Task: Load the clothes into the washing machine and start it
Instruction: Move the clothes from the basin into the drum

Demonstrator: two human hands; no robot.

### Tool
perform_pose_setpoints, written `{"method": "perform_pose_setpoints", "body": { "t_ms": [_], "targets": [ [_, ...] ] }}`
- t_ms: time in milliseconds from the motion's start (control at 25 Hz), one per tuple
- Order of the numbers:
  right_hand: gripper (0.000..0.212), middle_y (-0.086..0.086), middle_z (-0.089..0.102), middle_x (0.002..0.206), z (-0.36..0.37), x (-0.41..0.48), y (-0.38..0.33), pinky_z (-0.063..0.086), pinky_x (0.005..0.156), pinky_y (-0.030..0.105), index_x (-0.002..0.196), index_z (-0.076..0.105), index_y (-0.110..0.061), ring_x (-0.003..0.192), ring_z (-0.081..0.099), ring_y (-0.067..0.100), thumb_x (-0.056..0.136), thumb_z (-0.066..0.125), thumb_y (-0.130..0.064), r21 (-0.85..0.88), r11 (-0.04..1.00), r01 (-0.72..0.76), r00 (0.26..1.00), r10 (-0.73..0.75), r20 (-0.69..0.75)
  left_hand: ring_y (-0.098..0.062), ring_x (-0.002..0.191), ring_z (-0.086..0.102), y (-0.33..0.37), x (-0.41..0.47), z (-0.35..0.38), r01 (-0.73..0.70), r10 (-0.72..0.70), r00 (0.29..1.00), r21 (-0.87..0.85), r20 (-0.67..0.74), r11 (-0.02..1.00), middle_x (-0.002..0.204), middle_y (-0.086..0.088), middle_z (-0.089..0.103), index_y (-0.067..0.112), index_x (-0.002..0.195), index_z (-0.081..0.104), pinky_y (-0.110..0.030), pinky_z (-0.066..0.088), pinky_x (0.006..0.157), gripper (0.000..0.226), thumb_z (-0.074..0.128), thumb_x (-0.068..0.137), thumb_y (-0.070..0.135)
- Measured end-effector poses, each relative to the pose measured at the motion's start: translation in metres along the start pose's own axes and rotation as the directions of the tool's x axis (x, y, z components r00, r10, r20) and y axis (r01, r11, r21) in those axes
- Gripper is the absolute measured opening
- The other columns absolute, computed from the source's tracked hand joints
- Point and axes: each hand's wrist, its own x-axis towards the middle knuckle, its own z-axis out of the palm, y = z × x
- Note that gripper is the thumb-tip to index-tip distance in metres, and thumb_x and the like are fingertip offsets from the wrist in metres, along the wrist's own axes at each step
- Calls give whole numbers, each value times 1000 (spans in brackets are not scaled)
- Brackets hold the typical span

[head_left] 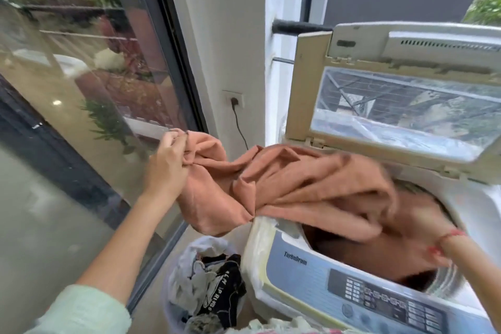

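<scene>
Loading is under way but far from finished, as we judge it; our left hand (168,163) pinches one end of a salmon-orange cloth (284,184) in a closed grip, and the cloth trails over the front-left rim of the top-loading washing machine (273,249) into the drum; our right hand (423,228), blurred, reaches down into the drum among the orange fabric, and we cannot tell whether its grip is closed on anything; the lid (393,116) stands raised; the laundry basket (173,274) just beside the machine holds white and black garments yet to go in; the control panel (385,301) sits untouched, so starting remains; the machine stands near a sliding glass door (89,62) and a white wall with a socket (233,100), its cord plugged in.
</scene>
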Motion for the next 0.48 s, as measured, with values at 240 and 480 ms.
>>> {"method": "perform_pose_setpoints", "body": {
  "t_ms": [240,480],
  "targets": [
    [103,13,17,156,51,-7,-140,25,108,61,147,11,-35,140,22,36,65,61,-70,-185,812,553,833,-530,161,-42,83,60,22,9,-1,-13,10,998,-58,-59,998,117,-13,53,6,119,56,-44,47,68,41,53,80,-4],
    [55,6,38,139,124,23,-190,35,100,52,130,45,-33,125,39,40,79,59,-48,-81,758,647,761,-635,129,-42,79,60,13,10,-16,-31,31,998,-5,-61,1000,117,-15,53,6,122,56,-45,46,66,45,58,79,-5]
  ]
}}
